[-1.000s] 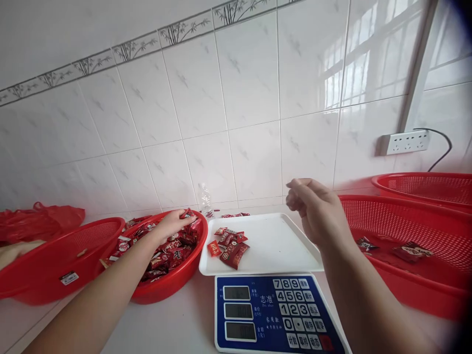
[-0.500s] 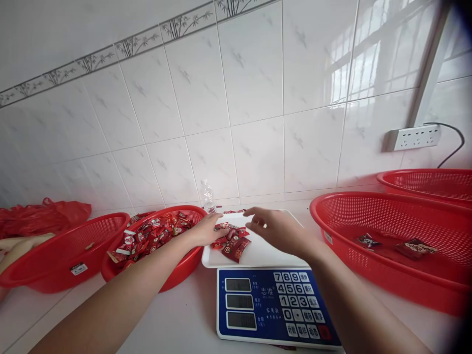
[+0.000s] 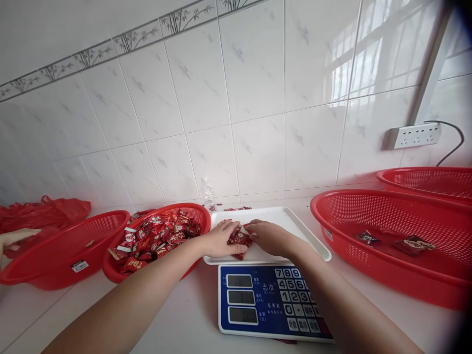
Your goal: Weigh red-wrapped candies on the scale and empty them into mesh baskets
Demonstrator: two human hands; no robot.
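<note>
On the white weighing tray (image 3: 291,222), a small pile of red snack packets (image 3: 240,238) lies pressed between my two hands. My left hand (image 3: 221,241) cups the pile from the left, its fingers over the top and its thumb along the near side. From the right, my right hand (image 3: 268,238) curls its fingers against the same packets; its fingertips are partly hidden. In front of the tray is the blue scale panel (image 3: 271,300) with number keys and three displays. Left of the tray, a red basket (image 3: 201,216) holds many small red packets (image 3: 158,236).
Another red basket (image 3: 110,223) stands further left, beside red plastic bags (image 3: 55,211) and another person's hand (image 3: 16,238). At right, a large red basket (image 3: 368,206) contains a few dark packets (image 3: 415,244). A clear bottle (image 3: 207,192) stands by the wall.
My hands have come together around the packets: the left moved right, the right came down onto them. The other person's hand has come into clearer view at far left.
</note>
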